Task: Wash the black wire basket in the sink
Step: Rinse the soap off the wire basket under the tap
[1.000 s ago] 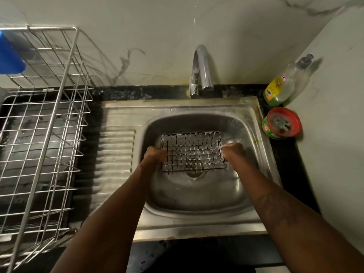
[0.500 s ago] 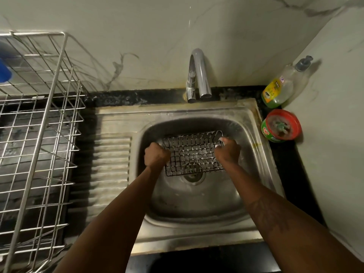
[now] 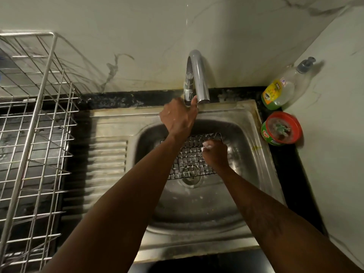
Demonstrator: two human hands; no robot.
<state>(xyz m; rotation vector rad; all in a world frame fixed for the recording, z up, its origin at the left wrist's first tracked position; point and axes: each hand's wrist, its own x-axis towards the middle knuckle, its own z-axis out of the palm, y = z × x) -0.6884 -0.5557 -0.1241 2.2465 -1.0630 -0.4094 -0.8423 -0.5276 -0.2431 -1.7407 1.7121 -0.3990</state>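
The black wire basket (image 3: 190, 160) lies soapy in the steel sink (image 3: 256, 174), over the drain. My right hand (image 3: 215, 154) grips the basket's right side, with white foam at the fingers. My left hand (image 3: 179, 117) is up at the back of the sink. Its thumb and fingers touch the small lever of the chrome tap (image 3: 197, 75). Whether they close round the lever is hidden by the back of the hand. No water stream is visible.
A large silver wire dish rack (image 3: 35, 134) stands on the black counter at the left, beside the ribbed drainboard (image 3: 108, 164). A dish-soap bottle (image 3: 283, 87) leans in the right corner, with a red-rimmed tub of dishwash paste (image 3: 281, 129) in front of it.
My left hand has let go of the basket's left side and risen to the tap lever. My right hand still holds the basket, which has dropped lower into the sink.
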